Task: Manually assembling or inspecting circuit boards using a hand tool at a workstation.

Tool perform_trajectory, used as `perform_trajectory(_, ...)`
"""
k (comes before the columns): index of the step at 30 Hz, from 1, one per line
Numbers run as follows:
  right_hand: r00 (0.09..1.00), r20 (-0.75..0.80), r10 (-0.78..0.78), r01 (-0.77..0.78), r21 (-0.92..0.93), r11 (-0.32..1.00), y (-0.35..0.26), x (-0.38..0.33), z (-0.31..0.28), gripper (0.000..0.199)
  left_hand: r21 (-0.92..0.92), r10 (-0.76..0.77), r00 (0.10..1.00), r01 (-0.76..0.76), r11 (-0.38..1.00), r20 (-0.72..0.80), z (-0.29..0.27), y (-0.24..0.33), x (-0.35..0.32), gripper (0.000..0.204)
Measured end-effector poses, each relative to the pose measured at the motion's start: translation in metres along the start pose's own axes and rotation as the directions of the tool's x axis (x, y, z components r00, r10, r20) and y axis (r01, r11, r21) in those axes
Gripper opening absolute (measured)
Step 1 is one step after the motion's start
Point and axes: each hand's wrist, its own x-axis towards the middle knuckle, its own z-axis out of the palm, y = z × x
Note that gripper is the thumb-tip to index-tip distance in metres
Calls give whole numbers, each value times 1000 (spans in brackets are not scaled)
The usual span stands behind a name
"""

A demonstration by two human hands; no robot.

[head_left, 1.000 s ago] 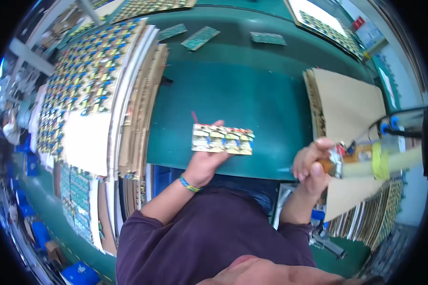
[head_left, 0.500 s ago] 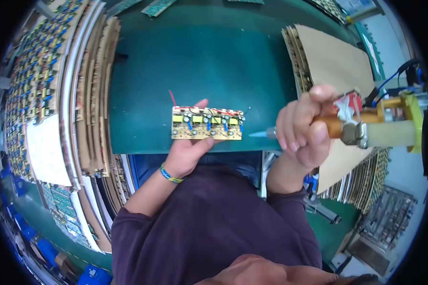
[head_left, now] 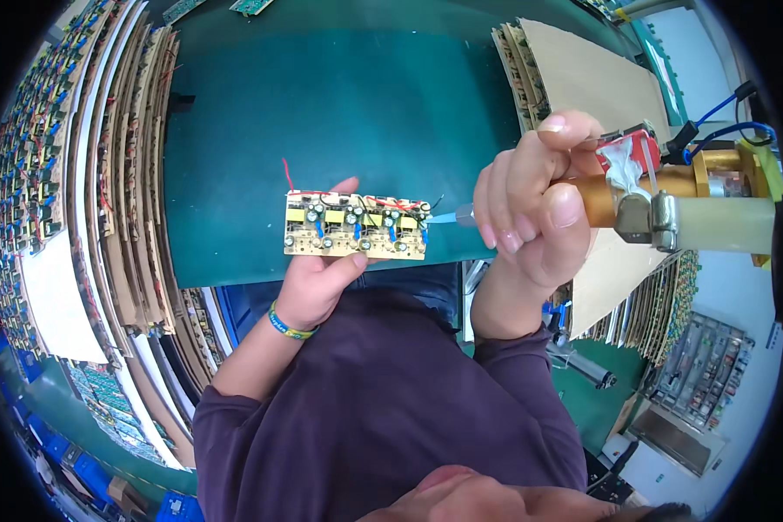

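Observation:
My left hand (head_left: pixel 315 294) grips a tan circuit board (head_left: pixel 357 246) from below, its thumb on the near edge and a fingertip showing past the far edge. The board carries yellow transformers, blue parts, round capacitors and red and black wires; one red wire sticks up at its left end. My right hand (head_left: pixel 531 204) is closed around a glue dispensing gun (head_left: pixel 705 228) with an amber barrel, a red switch and a milky tube. The gun's pale blue nozzle (head_left: pixel 445 217) points left, its tip at the board's right end. Whether it touches a part cannot be made out.
Tall stacks of filled circuit boards (head_left: pixel 26 165) parted by cardboard sheets (head_left: pixel 139 165) line the left. Another stack under cardboard (head_left: pixel 592 65) stands at the right. The green mat (head_left: pixel 339 104) lies beneath my hands. A blue cable (head_left: pixel 713 109) runs from the gun.
The gap between nozzle and board has closed, with the tip now at the board's right end. The whole view has shifted slightly. Both hands keep their holds.

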Motion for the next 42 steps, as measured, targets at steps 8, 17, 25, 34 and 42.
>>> perform_trajectory(8,1000,10,-2,2,49,999,4,-6,-3,37,160,67,997,-72,984,37,0,1,-3,72)
perform_trajectory(17,1000,-2,-19,19,13,1000,3,-8,-5,43,196,72,996,-80,977,47,4,0,-6,70)
perform_trajectory(25,1000,6,-1,1,30,1000,-2,-3,2,49,189,26,999,-34,981,45,8,-4,-2,70)
perform_trajectory(34,999,43,14,-13,-8,1000,1,-5,4,47,72,-31,997,26,997,73,9,-6,-1,69)
perform_trajectory(42,1000,26,-3,1,63,998,4,-5,5,43,183,2,995,-20,983,102,11,-5,-4,69)
